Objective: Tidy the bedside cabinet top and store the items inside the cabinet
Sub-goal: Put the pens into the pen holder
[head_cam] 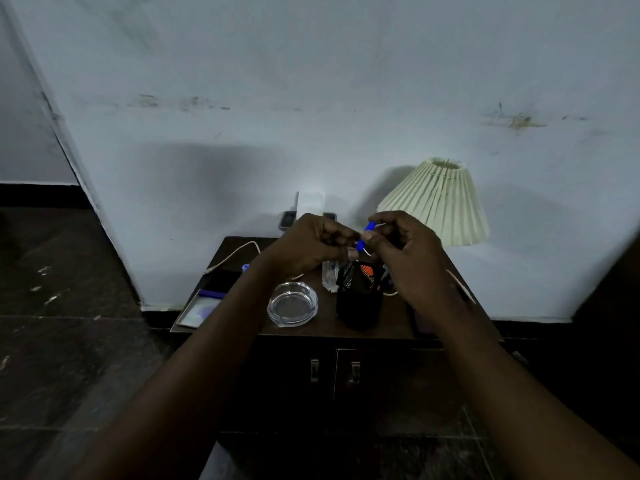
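My left hand (310,242) and my right hand (403,252) meet above the dark wooden bedside cabinet (325,325). Between their fingertips they pinch a small blue pen-like object (365,234) with a thin white cable looped by it. Below the hands stand a black mesh pen holder (358,299) with an orange item inside, a clear glass ashtray (292,303) and a small clear glass (330,277). At the cabinet's left edge lie a dark case with a blue pen (213,293) and a white cable (235,254).
A pleated cream lampshade (440,202) stands at the back right. A white box (310,202) and dark small objects sit against the wall. The two cabinet doors with metal handles (354,372) are closed. Dark tiled floor lies to the left.
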A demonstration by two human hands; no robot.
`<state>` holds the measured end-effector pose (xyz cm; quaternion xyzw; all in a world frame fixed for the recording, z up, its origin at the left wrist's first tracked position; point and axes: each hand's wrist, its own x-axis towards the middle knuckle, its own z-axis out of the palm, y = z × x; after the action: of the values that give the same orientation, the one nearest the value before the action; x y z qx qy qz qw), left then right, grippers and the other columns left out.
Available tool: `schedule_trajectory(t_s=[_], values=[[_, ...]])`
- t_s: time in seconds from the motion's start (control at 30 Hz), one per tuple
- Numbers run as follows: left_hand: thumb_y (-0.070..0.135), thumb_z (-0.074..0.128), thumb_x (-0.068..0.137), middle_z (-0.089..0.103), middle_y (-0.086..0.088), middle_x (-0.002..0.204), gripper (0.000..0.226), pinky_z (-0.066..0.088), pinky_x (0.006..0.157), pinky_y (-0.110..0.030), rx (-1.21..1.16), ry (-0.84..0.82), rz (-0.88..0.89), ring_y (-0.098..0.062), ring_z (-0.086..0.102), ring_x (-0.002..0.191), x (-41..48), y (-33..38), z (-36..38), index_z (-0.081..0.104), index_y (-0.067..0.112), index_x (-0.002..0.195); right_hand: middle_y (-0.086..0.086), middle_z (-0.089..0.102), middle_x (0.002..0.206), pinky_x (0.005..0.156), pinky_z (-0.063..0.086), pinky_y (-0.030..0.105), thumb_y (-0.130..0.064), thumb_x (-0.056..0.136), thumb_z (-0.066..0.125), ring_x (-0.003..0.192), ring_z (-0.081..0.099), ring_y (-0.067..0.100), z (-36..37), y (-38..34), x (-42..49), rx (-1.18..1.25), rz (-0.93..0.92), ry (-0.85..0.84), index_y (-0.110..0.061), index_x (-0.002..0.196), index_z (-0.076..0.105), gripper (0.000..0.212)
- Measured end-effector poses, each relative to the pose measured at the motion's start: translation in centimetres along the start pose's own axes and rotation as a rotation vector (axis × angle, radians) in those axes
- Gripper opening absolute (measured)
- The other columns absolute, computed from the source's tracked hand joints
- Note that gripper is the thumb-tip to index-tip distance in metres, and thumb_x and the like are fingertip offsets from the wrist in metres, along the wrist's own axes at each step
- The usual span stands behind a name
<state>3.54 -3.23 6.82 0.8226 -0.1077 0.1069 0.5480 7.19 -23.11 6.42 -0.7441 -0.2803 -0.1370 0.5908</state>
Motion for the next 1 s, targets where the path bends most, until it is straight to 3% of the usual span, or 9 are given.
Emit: schedule_trajectory(t_s=[0.1,0.23,0.37,0.47,0.57,0.67,0.8,0.9,1.0], values=[[0.010,0.082,0.082,0.079,-0.002,0.100,0.039,0.059,0.090,-0.031,0.174,0.125,-0.036,-0.014,0.075,0.097,-0.5,-0.7,-3.0,0.073,0.011,0.119,-0.005,0.075,0.091,0.067,0.063,0.042,-0.021,0.093,0.069,0.079,0.074,0.015,-0.1,0.4,0.1,-0.098,-0.052,0.052,-0.026,0.108,0.069,0.016],[0.033,0.081,0.082,0.078,0.002,0.089,0.019,0.055,0.080,-0.029,0.667,0.374,-0.192,-0.011,0.072,0.085,-2.8,-3.4,-9.0,0.081,0.021,0.097,0.004,0.074,0.097,0.075,0.059,0.044,-0.021,0.094,0.065,0.086,0.071,0.026,0.0,1.1,-0.2,-0.371,-0.025,0.005,-0.024,0.114,0.068,0.020],[0.030,0.080,0.081,0.076,-0.005,0.092,0.021,0.047,0.073,-0.025,0.802,0.290,-0.467,-0.020,0.069,0.091,-5.9,-6.1,-11.6,0.080,0.014,0.095,0.013,0.074,0.103,0.066,0.032,0.029,-0.018,0.098,0.063,0.097,0.067,0.033,0.1,1.3,-1.0,-0.646,0.001,-0.151,-0.016,0.120,0.068,0.023],[0.029,0.078,0.082,0.074,-0.009,0.100,0.023,0.052,0.080,-0.028,0.848,0.245,-0.566,-0.024,0.067,0.098,-7.3,-7.3,-11.8,0.078,0.014,0.099,0.015,0.074,0.104,0.066,0.031,0.030,-0.015,0.098,0.060,0.097,0.066,0.034,0.4,1.7,-0.6,-0.673,0.000,-0.152,-0.015,0.121,0.069,0.024],[0.021,0.074,0.084,0.074,-0.010,0.101,0.018,0.046,0.074,-0.025,0.833,0.238,-0.579,-0.024,0.066,0.099,-7.7,-7.9,-11.5,0.077,0.011,0.099,0.022,0.071,0.107,0.085,0.048,0.041,-0.012,0.094,0.062,0.102,0.062,0.043,0.6,3.6,0.5,-0.743,-0.045,-0.120,-0.011,0.116,0.075,0.025],[0.022,0.076,0.084,0.071,-0.004,0.089,0.009,0.041,0.071,-0.022,0.835,0.217,-0.559,-0.020,0.065,0.093,-7.4,-7.7,-11.0,0.074,0.015,0.089,0.020,0.068,0.111,0.088,0.053,0.053,-0.014,0.090,0.065,0.102,0.061,0.046,0.3,5.3,1.3,-0.770,-0.045,-0.041,-0.014,0.113,0.077,0.026],[0.030,0.078,0.083,0.058,0.010,0.062,0.031,0.037,0.059,-0.024,0.791,0.148,-0.427,-0.015,0.061,0.074,-5.5,-6.5,-9.4,0.059,0.026,0.059,0.018,0.069,0.117,0.094,0.052,0.045,-0.014,0.092,0.064,0.107,0.065,0.038,-2.0,5.8,1.6,-0.612,0.002,0.056,-0.012,0.119,0.073,0.028],[0.041,0.080,0.083,0.074,0.013,0.074,0.011,0.049,0.068,-0.019,0.495,0.076,-0.299,-0.004,0.069,0.075,-4.0,-4.1,-6.9,0.075,0.031,0.081,0.011,0.074,0.112,0.092,0.051,0.036,-0.012,0.091,0.062,0.107,0.067,0.033,-4.0,6.3,1.7,-0.505,0.182,0.106,-0.013,0.106,0.075,0.020],[0.048,0.083,0.078,0.076,0.010,0.099,0.037,0.054,0.076,-0.022,0.261,0.059,-0.231,-0.004,0.072,0.086,-2.4,-1.7,-3.2,0.074,0.027,0.108,0.015,0.076,0.099,0.078,0.060,0.044,-0.010,0.083,0.063,0.083,0.072,0.031,-4.7,7.4,1.5,-0.233,0.426,0.052,-0.017,0.089,0.075,0.015]])
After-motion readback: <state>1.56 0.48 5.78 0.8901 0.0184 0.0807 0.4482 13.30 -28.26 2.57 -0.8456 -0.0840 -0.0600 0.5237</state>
